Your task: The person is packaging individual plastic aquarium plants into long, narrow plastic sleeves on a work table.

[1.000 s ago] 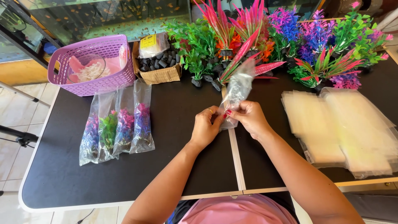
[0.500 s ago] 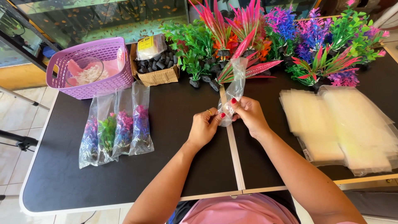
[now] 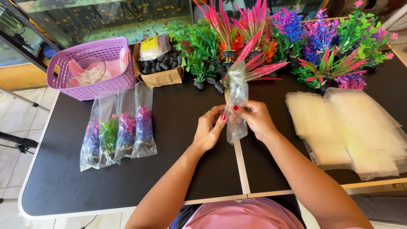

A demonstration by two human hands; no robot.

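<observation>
Head view: both my hands, left (image 3: 208, 132) and right (image 3: 254, 119), pinch closed on a clear plastic bag (image 3: 236, 108) above the black surface (image 3: 178, 169), near pink artificial plants (image 3: 254, 63).

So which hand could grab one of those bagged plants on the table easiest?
Probably the left hand. The bagged plants lie on its side of the table, while the right hand is farther away and would have to cross over. Both hands hold the clear bag now.
</observation>
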